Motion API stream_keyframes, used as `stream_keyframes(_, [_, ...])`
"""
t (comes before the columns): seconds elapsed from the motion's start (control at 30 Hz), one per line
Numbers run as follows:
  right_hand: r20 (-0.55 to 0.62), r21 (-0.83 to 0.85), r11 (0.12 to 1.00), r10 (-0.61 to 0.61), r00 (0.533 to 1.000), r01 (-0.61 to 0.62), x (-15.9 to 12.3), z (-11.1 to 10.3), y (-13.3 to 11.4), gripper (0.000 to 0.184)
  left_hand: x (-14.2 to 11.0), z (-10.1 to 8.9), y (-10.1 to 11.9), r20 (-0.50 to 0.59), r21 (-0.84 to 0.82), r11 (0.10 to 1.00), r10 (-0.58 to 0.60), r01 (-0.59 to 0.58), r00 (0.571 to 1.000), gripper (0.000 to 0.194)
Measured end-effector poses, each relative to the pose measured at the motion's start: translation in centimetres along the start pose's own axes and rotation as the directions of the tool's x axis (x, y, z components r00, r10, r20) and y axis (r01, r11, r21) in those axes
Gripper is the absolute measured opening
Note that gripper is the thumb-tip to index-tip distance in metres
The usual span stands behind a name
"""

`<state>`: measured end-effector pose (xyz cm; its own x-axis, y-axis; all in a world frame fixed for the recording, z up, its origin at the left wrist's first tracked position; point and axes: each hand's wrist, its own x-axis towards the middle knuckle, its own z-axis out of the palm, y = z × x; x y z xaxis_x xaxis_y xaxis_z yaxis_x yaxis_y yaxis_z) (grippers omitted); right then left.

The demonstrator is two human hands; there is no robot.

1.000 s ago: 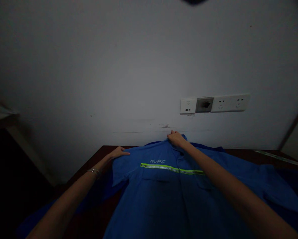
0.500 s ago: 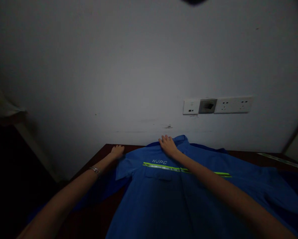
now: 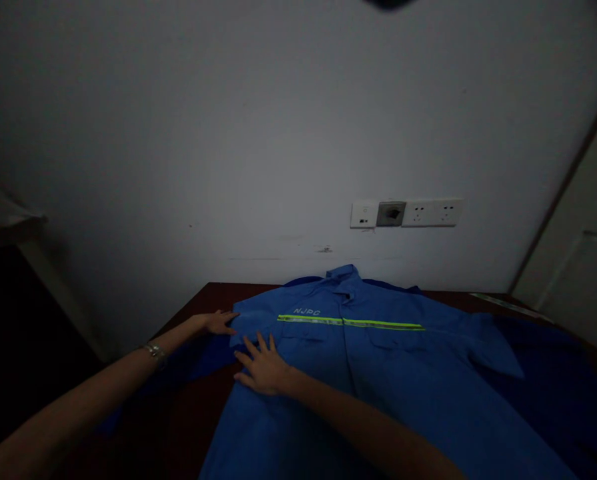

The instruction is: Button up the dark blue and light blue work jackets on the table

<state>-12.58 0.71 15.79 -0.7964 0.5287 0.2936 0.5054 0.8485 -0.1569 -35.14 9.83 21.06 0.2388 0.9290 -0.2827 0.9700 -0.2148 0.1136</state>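
Near edge: lower body of shirt (image 3: pixel 403 373) runs out of view; hem not seen. Shirt lies front up on the bench (image 3: pixel 203 297), over a darker blue cloth (image 3: pixel 553 373) that shows at both sides and past the shoulders.

Handling, by judgement: light, soft, limp, nothing fragile. Thin woven cloth; likely to crease and sag between holds, and to slide on the layer below if dragged. The stripe (image 3: pixel 318 321) across the chest may be a little stiffer. Best holds look to be the doubled edges: cuffs, shoulder seams, collar. A flat palm would suit smoothing; a pinch at one layer could leave the other behind.

Right hand (image 3: pixel 266 368): palm down, fingers spread wide, on the left side of shirt just nearer than the armpit; no fold in its grasp. Forearm slants in from the near right, across the lower front.

Left hand (image 3: pixel 221 323), slightly farther: back up, fingers loosely extended, tips at the outer edge of the left sleeve (image 3: pixel 258 317); no pinch seen. Forearm comes from the near left, bracelet (image 3: pixel 156 353) at the wrist. Hands near each other, apart.

Far: collar (image 3: pixel 346 275) stands up slightly by the wall (image 3: pixel 203 133). Sockets (image 3: pixel 433 212) on the wall, right of the collar.
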Motion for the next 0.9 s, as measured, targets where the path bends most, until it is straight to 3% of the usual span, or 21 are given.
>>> stream_keyframes(0.07, [-0.023, 0.029, 1.000, 0.004, 1.000, -0.004, -1.0, -1.2, -0.2, 0.057, -0.7, -1.0, 0.2, 0.049, 0.029, 1.000, -0.006, 0.005, 0.999, 0.075])
stream_keyframes(0.17, [-0.053, 0.016, 0.999, 0.046, 0.998, -0.045, -4.0, -4.0, 0.7, 0.054, -1.5, -2.0, 2.4, -0.036, 0.055, 0.983, 0.175, -0.172, 0.984, 0.077])
stream_keyframes(0.3, [-0.052, -0.099, 0.967, 0.231, 0.972, -0.235, -10.7, -7.8, 4.2, 0.053, -3.4, -0.3, 7.7, -0.126, 0.104, 0.935, 0.352, -0.340, 0.928, 0.067])
stream_keyframes(0.37, [-0.068, -0.178, 0.906, 0.378, 0.923, -0.384, -15.1, -9.0, 6.5, 0.054, -4.9, 1.6, 9.9, -0.090, 0.113, 0.901, 0.428, -0.418, 0.899, 0.068])
stream_keyframes(0.47, [-0.114, -0.273, 0.733, 0.618, 0.778, -0.623, -22.0, -10.1, 9.4, 0.061, -7.0, 4.9, 11.6, -0.056, 0.114, 0.845, 0.531, -0.522, 0.846, 0.068])
stream_keyframes(0.6, [-0.114, -0.322, 0.589, 0.753, 0.648, -0.741, -30.6, -10.7, 10.2, 0.066, -8.9, 8.2, 11.1, -0.076, 0.116, 0.847, 0.528, -0.518, 0.846, 0.064])
stream_keyframes(0.77, [-0.132, -0.274, 0.573, 0.773, 0.620, -0.772, -38.3, -11.4, 8.2, 0.057, -10.5, 9.7, 8.8, -0.147, 0.227, 0.842, 0.526, -0.489, 0.838, 0.056])
stream_keyframes(0.9, [-0.172, -0.305, 0.557, 0.766, 0.620, -0.773, -41.3, -12.1, 6.7, 0.057, -11.7, 9.4, 7.8, -0.134, 0.301, 0.836, 0.514, -0.459, 0.847, 0.052])
